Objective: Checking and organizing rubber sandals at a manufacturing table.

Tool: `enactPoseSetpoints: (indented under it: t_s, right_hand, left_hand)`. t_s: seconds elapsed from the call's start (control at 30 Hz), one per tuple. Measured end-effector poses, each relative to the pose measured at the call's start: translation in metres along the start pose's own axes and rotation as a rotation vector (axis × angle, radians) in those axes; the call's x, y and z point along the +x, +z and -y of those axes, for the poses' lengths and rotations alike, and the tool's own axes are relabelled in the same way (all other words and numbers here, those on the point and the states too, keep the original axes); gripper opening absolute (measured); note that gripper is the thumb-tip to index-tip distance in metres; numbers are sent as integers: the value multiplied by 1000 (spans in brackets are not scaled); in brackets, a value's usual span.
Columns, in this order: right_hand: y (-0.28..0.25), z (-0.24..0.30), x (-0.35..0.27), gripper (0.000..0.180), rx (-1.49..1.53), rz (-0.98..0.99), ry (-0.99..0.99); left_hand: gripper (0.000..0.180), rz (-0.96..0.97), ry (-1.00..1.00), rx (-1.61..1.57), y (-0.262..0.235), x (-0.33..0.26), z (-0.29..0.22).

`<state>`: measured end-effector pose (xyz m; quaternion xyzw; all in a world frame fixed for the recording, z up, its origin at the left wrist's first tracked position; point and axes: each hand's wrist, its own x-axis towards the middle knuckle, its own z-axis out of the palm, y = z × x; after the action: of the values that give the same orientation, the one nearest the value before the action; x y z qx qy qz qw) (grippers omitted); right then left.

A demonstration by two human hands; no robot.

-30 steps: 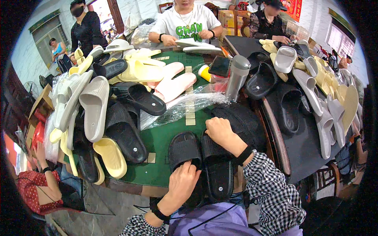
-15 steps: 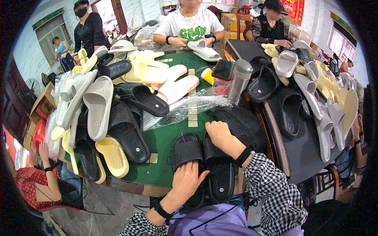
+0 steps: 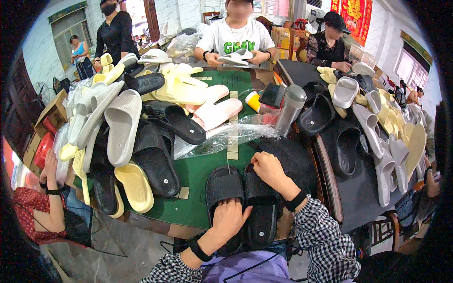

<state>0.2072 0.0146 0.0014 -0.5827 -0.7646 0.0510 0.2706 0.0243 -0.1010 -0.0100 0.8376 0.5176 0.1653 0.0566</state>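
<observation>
A pair of black slide slippers lies side by side at the table's near edge, toes pointing away from me. My left hand (image 3: 228, 220) reaches into the left slipper (image 3: 225, 184), its fingers tucked under the strap and hidden there, its thumb out toward the other shoe. A thin needle-like or thread-like strand (image 3: 229, 166) sticks up at that slipper's toe end. My right hand (image 3: 271, 170) is curled at the toe of the right slipper (image 3: 262, 221), fingertips pinched together; what they hold, if anything, is too small to tell.
Grey, black and yellow slippers (image 3: 123, 127) pile up at the left of the green table (image 3: 188, 212). Pink slippers (image 3: 218, 113), clear plastic (image 3: 212, 141), a tumbler (image 3: 290, 111) and a phone (image 3: 272, 95) lie beyond. More slippers cover the dark right-hand table (image 3: 358, 203). Several people are around.
My right hand has shifted slightly right and nearer the right slipper's toe. The strand now sits further right on the left slipper. The person opposite holds a light slipper lower, with both hands.
</observation>
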Motion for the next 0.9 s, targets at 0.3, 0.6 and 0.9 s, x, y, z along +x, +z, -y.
enactPoseSetpoints:
  t_s: [0.3, 0.6, 0.9]
  right_hand:
    - [5, 3, 29, 20, 483, 267, 104]
    - [36, 14, 41, 18, 580, 321, 12]
    - [-2, 4, 24, 15, 794, 140, 232]
  left_hand:
    - [46, 8, 34, -11, 2, 0, 2]
    - [46, 8, 64, -2, 3, 0, 5]
    - [38, -193, 59, -55, -44, -21, -4]
